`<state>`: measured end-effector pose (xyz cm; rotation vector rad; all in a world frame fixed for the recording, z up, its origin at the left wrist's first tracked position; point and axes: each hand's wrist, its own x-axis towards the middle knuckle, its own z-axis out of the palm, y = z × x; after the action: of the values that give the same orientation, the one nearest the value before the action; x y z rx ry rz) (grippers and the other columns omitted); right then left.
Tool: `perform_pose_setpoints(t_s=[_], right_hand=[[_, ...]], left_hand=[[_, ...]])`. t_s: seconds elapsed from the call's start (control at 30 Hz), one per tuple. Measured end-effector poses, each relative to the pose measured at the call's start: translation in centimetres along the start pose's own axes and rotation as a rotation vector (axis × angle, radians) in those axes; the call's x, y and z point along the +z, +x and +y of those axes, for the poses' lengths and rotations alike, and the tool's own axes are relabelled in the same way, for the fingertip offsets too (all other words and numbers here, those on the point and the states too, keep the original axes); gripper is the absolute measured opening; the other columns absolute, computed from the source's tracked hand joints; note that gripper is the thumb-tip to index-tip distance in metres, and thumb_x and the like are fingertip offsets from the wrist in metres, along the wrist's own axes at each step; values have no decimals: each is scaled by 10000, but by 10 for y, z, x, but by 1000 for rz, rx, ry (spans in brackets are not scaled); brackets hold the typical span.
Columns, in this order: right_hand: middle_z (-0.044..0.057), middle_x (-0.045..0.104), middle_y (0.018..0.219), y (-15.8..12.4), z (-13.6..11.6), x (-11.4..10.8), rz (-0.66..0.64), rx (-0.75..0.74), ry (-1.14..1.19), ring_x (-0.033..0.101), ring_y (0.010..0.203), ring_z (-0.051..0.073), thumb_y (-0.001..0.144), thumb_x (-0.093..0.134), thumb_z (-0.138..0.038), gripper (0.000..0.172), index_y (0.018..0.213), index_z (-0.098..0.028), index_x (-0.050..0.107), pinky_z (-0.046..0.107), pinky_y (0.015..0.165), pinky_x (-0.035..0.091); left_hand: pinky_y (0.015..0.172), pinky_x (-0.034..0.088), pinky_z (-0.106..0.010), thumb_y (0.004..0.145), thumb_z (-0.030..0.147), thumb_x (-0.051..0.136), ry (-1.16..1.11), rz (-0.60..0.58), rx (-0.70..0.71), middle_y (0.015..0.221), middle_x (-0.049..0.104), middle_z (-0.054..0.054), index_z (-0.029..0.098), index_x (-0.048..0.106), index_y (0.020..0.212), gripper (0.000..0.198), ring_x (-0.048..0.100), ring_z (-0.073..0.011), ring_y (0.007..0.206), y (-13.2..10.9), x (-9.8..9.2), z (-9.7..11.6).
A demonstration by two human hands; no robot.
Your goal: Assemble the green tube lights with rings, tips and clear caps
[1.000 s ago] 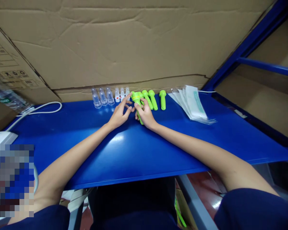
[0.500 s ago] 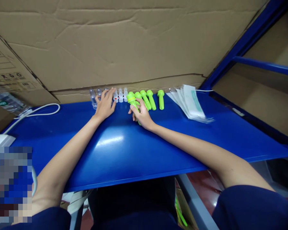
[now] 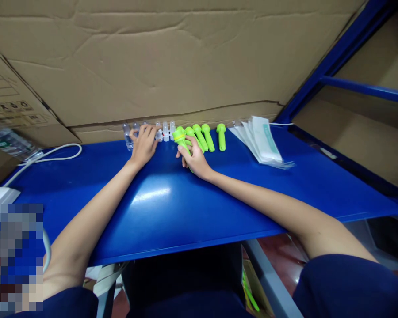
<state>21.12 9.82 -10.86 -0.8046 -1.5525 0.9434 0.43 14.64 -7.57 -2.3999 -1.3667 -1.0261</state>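
My right hand (image 3: 197, 160) is wrapped round the handle of a bright green plastic piece (image 3: 179, 134), which has a round head with a yellow ring and is lifted off the table. My left hand (image 3: 144, 143) is at the row of clear pointed plastic tips, its fingers bent and closed on one clear tip (image 3: 158, 135) at its right side. Two more clear tips (image 3: 166, 131) with red spots stand upright just right of it. Other clear tips (image 3: 128, 136) stand at the left, partly behind my fingers.
Several similar green pieces (image 3: 208, 138) lie in a row by the cardboard wall (image 3: 185, 57). Bagged white packets (image 3: 263, 141) lie to the right. A white cable (image 3: 64, 152) and a clear bottle (image 3: 11, 139) are at the left of the blue table (image 3: 185, 212).
My left fingers have curled inward and closed round a clear tip, which has tilted. My right hand keeps the green piece in almost the same place.
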Motion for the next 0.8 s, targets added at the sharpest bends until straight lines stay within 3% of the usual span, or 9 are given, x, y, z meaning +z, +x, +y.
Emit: perform_pose_setpoints(t_s=[0.2,0.43,0.6,0.8], right_hand=[[-52,615,769,0,-1,0,-3,1,-5,493,423,73,953,579,-571,518,1296,-226,402,201,367,389],[-51,612,773,-1,-2,0,-10,2,-9,497,427,73,953,579,-579,499,1257,-234,387,203,368,396],[-52,608,765,-1,-2,0,-10,-7,-9,494,423,70,956,576,-588,497,1247,-235,383,201,364,388],[-54,613,769,0,0,0,-27,-13,0,495,417,68,960,587,-579,511,1253,-218,376,201,362,383]], left_hand=[[1085,232,-622,953,274,489,-17,30,0,1169,700,-134,249,642,1178,274,544,-363,1228,1,0,-1],[1083,270,-591,974,305,479,-7,5,27,1172,690,-145,240,640,1189,277,583,-358,1180,0,0,-1],[1057,332,-557,990,234,401,5,-46,21,1249,644,-180,188,599,1263,340,597,-351,1179,0,0,0],[1038,405,-492,964,207,497,-83,45,-28,1221,608,-140,192,628,1253,318,600,-289,1149,5,1,-8]])
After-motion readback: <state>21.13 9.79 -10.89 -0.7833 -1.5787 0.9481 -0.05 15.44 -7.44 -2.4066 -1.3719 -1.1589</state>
